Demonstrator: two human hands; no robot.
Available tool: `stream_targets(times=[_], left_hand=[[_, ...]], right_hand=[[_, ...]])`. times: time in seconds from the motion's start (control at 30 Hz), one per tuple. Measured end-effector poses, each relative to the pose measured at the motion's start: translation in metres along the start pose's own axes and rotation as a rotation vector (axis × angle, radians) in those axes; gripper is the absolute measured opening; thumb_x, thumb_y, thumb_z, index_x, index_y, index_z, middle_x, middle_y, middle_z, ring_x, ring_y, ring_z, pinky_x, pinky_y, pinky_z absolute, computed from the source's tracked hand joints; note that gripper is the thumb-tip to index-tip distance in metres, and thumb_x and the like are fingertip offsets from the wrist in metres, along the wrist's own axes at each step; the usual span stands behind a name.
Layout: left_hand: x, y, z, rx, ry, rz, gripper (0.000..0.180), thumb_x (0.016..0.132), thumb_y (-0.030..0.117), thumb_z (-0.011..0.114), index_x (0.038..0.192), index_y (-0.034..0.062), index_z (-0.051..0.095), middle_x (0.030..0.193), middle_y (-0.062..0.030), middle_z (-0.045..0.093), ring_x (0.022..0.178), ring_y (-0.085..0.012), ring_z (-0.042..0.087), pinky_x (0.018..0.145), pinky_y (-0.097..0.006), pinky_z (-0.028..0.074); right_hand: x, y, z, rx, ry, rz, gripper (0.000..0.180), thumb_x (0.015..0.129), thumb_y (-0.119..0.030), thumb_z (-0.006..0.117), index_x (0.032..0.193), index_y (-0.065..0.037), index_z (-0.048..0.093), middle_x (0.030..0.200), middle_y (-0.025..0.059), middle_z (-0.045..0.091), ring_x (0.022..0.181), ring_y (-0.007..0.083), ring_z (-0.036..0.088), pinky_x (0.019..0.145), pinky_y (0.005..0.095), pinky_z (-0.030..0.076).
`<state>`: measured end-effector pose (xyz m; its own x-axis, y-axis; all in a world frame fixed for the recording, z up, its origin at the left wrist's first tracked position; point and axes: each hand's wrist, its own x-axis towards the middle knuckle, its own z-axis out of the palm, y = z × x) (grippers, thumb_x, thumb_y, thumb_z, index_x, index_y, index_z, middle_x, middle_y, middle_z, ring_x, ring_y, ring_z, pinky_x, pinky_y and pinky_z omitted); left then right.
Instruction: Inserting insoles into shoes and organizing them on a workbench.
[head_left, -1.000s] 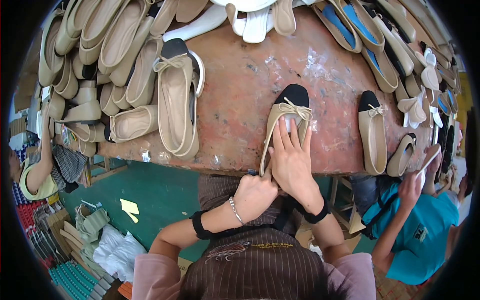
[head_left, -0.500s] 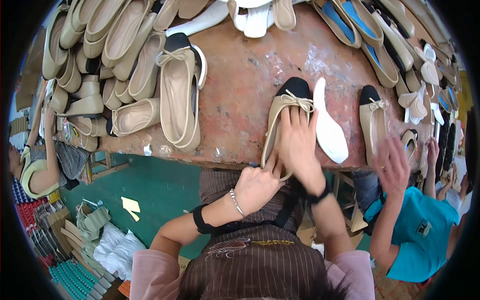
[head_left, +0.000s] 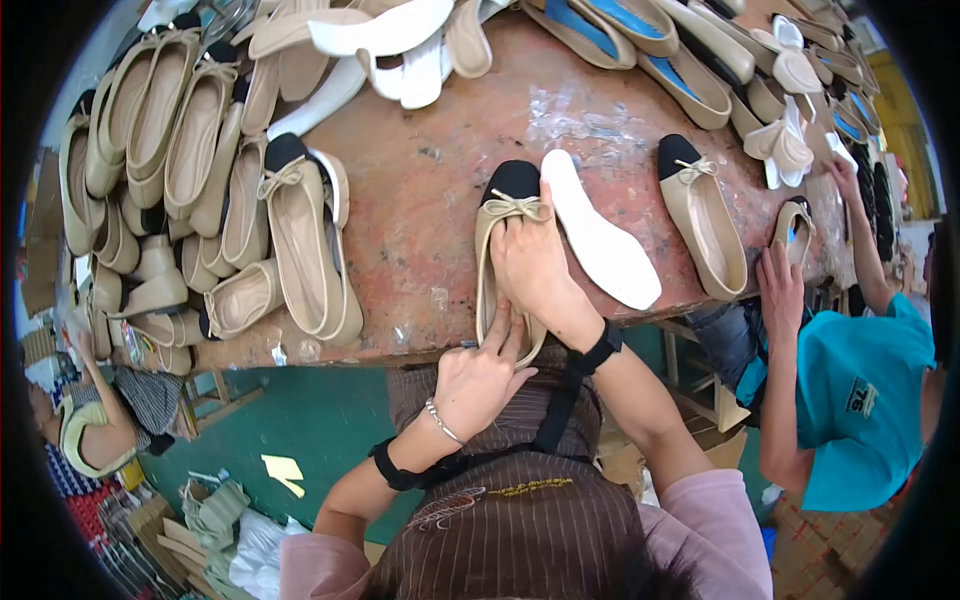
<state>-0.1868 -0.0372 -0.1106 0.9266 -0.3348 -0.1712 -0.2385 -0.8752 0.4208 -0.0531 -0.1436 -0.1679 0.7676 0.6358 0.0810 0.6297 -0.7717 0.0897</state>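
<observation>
At the near edge of a worn reddish-brown desk [head_left: 430, 200], a beige ballet flat with black toe cap and bow [head_left: 508, 215] lies flat. Right hand [head_left: 535, 265] presses flat-fingered inside it; left hand [head_left: 480, 375] pinches its heel. A white insole [head_left: 600, 245] just beside it seems not yet fitted.

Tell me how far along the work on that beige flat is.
In hand: the right hand presses flat inside the beige black-toed ballet flat with a bow, while the left hand steadies its heel at the worn brown table edge. The white foam insole lies loose beside the shoe. Left: a matching flat waits untouched further right.
</observation>
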Motion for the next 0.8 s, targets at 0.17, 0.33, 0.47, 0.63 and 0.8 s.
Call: stream_targets(times=[0.17, 0.33, 0.47, 0.63, 0.8], left_hand=[[-0.012, -0.015, -0.021, -0.187, 0.089, -0.001, 0.028, 0.077, 0.03, 0.079, 0.095, 0.0088, 0.077, 0.117, -0.0047, 0.07, 0.071, -0.0267, 0.07, 0.065, -0.036, 0.057], [-0.048, -0.064, -0.099, -0.552, 0.098, 0.06, 0.025, 0.073, 0.019, 0.084, 0.089, 0.0012, 0.076, 0.102, -0.016, 0.073, 0.083, -0.0299, 0.073, 0.073, -0.032, 0.056], [-0.073, -0.081, -0.154, -0.279, 0.358, -0.069, 0.033, 0.071, 0.02, 0.083, 0.093, -0.0022, 0.073, 0.101, -0.0183, 0.072, 0.081, -0.0318, 0.071, 0.078, -0.035, 0.053], [-0.043, -0.108, -0.144, 0.056, 0.436, -0.495, 0.027, 0.08, 0.012, 0.076, 0.09, -0.0077, 0.061, 0.09, -0.0166, 0.064, 0.071, -0.0287, 0.064, 0.066, -0.035, 0.048], [-0.06, -0.143, -0.128, 0.059, 0.335, -0.47, 0.034, 0.084, 0.02, 0.075, 0.083, -0.0073, 0.055, 0.073, -0.0182, 0.045, 0.056, -0.0284, 0.044, 0.054, -0.036, 0.038]], right_hand=[[-0.045, 0.001, -0.063, 0.463, 0.003, -0.192, 0.028, 0.081, -0.006, 0.059, 0.105, 0.003, 0.069, 0.112, 0.0183, 0.066, 0.121, 0.0321, 0.058, 0.116, 0.0641, 0.019], [-0.08, 0.038, -0.062, 0.755, 0.53, 0.583, 0.014, 0.081, 0.001, 0.063, 0.094, -0.001, 0.069, 0.09, 0.0135, 0.067, 0.087, 0.0347, 0.061, 0.081, 0.0464, 0.046], [-0.087, 0.066, -0.025, 0.355, 0.308, 0.697, 0.037, 0.08, -0.016, 0.075, 0.111, -0.002, 0.062, 0.108, 0.0147, 0.06, 0.101, 0.0356, 0.055, 0.094, 0.0466, 0.039], [-0.084, 0.078, -0.026, 0.569, 0.086, 0.825, 0.031, 0.076, -0.019, 0.08, 0.098, 0.0, 0.067, 0.093, 0.0142, 0.064, 0.088, 0.0325, 0.062, 0.082, 0.0442, 0.047], [-0.088, 0.07, -0.027, 1.2, 0.127, 0.873, 0.018, 0.079, -0.012, 0.078, 0.076, 0.0, 0.065, 0.068, 0.0082, 0.067, 0.06, 0.0142, 0.061, 0.055, 0.0314, 0.046]])
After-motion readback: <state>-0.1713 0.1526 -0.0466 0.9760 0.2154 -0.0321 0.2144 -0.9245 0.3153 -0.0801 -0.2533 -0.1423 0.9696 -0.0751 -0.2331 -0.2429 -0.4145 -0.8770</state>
